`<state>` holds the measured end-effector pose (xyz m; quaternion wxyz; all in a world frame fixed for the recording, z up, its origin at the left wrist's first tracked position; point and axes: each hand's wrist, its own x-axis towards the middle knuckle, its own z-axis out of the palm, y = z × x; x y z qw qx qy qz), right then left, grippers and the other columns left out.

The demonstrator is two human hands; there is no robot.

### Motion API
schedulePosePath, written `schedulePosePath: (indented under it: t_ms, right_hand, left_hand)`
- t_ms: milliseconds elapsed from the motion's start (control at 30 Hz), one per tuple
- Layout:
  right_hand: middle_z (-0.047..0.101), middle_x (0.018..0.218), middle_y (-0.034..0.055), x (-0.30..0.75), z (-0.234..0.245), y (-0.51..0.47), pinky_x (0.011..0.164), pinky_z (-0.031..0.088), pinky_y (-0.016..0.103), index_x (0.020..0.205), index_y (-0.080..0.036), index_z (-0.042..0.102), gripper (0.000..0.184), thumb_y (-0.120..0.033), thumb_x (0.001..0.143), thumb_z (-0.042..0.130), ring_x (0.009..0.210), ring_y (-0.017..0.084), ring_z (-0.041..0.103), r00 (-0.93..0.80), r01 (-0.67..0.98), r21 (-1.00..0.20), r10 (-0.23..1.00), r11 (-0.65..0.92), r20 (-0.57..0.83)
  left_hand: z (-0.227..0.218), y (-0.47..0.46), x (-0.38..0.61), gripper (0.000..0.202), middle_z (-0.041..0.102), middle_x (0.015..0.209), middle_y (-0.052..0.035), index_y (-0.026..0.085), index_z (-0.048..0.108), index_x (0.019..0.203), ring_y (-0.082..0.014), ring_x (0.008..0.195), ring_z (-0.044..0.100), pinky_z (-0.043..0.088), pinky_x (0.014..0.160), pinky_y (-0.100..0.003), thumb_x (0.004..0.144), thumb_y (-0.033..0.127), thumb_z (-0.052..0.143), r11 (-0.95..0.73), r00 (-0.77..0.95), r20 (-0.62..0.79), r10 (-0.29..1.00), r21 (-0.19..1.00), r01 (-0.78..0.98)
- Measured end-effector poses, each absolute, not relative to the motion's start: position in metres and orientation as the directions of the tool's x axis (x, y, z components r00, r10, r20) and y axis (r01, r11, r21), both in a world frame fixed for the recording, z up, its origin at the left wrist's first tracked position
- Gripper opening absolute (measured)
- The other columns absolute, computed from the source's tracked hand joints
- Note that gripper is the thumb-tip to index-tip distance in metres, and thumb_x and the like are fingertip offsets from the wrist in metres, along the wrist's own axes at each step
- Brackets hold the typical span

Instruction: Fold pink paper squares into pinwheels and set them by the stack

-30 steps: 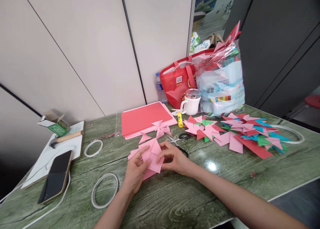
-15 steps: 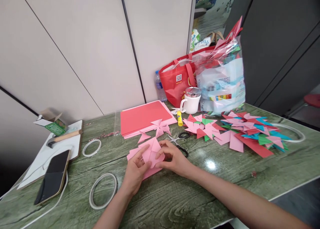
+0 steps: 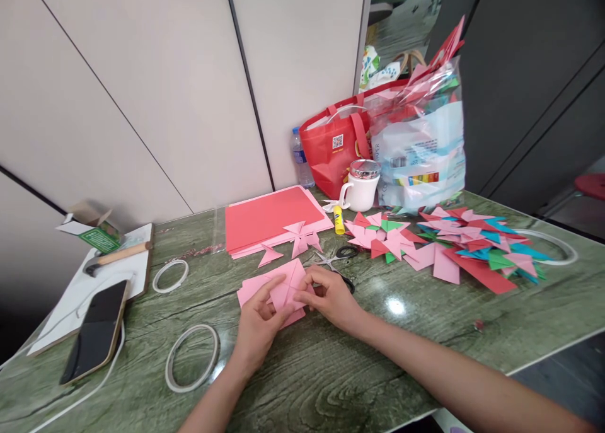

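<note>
A creased pink paper square [image 3: 285,286] is held up between my two hands, just above the table. My left hand [image 3: 259,323] pinches its lower left side, thumb in front. My right hand [image 3: 331,297] has its right edge between thumb and fingers, where the paper bends over. Beneath lie more pink paper squares [image 3: 246,289], partly covered by my left hand. Behind my right hand rest scissors [image 3: 333,260] with black handles, one handle partly hidden. Folded pink paper pieces [image 3: 299,239] lie just beyond, at the front of a red and pink paper stack [image 3: 269,215].
Right are piles of folded coloured paper [image 3: 385,234], a yellow glue stick [image 3: 339,220], a white mug [image 3: 362,190], a red bag [image 3: 328,152] and a plastic bag [image 3: 420,155]. Left are tape rolls [image 3: 168,365], a phone [image 3: 97,332], a hammer [image 3: 118,255] and a small box [image 3: 97,234].
My right fingers have closed in on the paper's right edge and bend it further over. My left hand keeps its pinch. The view has shifted slightly.
</note>
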<state>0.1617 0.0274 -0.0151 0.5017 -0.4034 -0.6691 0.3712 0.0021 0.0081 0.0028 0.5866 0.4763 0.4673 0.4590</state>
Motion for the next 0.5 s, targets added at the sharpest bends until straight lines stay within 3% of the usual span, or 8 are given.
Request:
schedulePosePath:
  t_ms: [200, 400, 500]
  right_hand:
    - [0.049, 0.08, 0.0013, 0.1612, -0.0154, 0.0276, 0.057, 0.042, 0.022, 0.074, -0.018, 0.06, 0.021, -0.032, 0.065, 0.072, 0.072, 0.014, 0.05, -0.221, -0.046, -0.959, 0.934, 0.279, 0.282]
    - [0.054, 0.071, 0.0005, 0.1613, -0.0157, 0.0285, 0.06, 0.041, 0.024, 0.069, -0.018, 0.063, 0.01, -0.025, 0.069, 0.069, 0.07, 0.014, 0.051, -0.168, 0.02, -0.949, 0.937, 0.315, 0.308]
    - [0.056, 0.069, 0.0007, 0.161, -0.0152, 0.0275, 0.061, 0.041, 0.025, 0.071, -0.018, 0.066, 0.006, -0.024, 0.071, 0.068, 0.068, 0.014, 0.052, -0.154, 0.047, -0.94, 0.932, 0.338, 0.327]
  left_hand:
    - [-0.0007, 0.0133, -0.0011, 0.054, 0.067, 0.101, -0.0081, 0.016, 0.058, 0.111, -0.0202, 0.09, 0.063, 0.049, 0.08, -0.031, 0.06, 0.021, 0.075, 0.064, 0.071, -0.054, 0.996, 0.988, -0.139]
    - [-0.0028, 0.0127, -0.0004, 0.048, 0.068, 0.091, -0.004, 0.017, 0.059, 0.109, -0.017, 0.085, 0.062, 0.047, 0.08, -0.03, 0.063, 0.021, 0.073, 0.073, 0.111, -0.058, 0.992, 0.988, -0.139]
    - [-0.0046, 0.0126, -0.0011, 0.049, 0.065, 0.081, -0.0007, 0.018, 0.06, 0.109, -0.0133, 0.074, 0.059, 0.046, 0.071, -0.025, 0.062, 0.022, 0.074, 0.06, 0.108, -0.047, 0.993, 0.991, -0.116]
